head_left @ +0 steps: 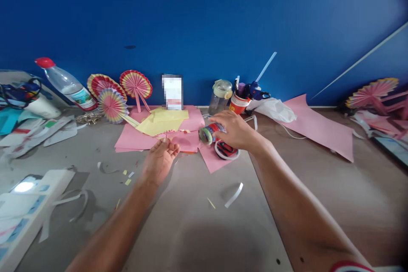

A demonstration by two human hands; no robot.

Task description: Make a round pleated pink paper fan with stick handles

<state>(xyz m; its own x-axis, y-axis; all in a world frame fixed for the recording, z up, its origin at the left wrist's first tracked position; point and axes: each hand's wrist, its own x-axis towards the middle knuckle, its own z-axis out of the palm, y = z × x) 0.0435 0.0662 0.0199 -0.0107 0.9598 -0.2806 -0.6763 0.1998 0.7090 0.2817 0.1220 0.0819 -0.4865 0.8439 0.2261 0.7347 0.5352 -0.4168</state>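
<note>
Here is the left hand [161, 159], thumb and fingers drawn together in a fine pinch, and what it has is the pleated paper strip [174, 133], seen nearly edge-on above the fingertips. The strip hangs over the front of the pink sheets [127, 140], just before the yellow paper [156, 125].

Light stuff, this, next to no weight by the look of it: stiff along each crease, springy across the pleats, and easily crushed or torn. The sensible hold is several folds gathered at once, close to the middle, with only gentle pressure; squeeze a loose end and the pleats could fan apart.

Over to the right hand [237, 129], arched with its fingers and thumb curved about the right end of the coloured roll [206, 135]. Whether it grips firmly or merely rests there, I cannot tell. That roll looks firm and compact, a smooth curved side that may turn under a fingertip, so a span across its body should suit it better than a poke at one end.

Just below it lies the white ring [236, 157], on the bench [191, 225] side of the action, partly over pink paper.
</note>
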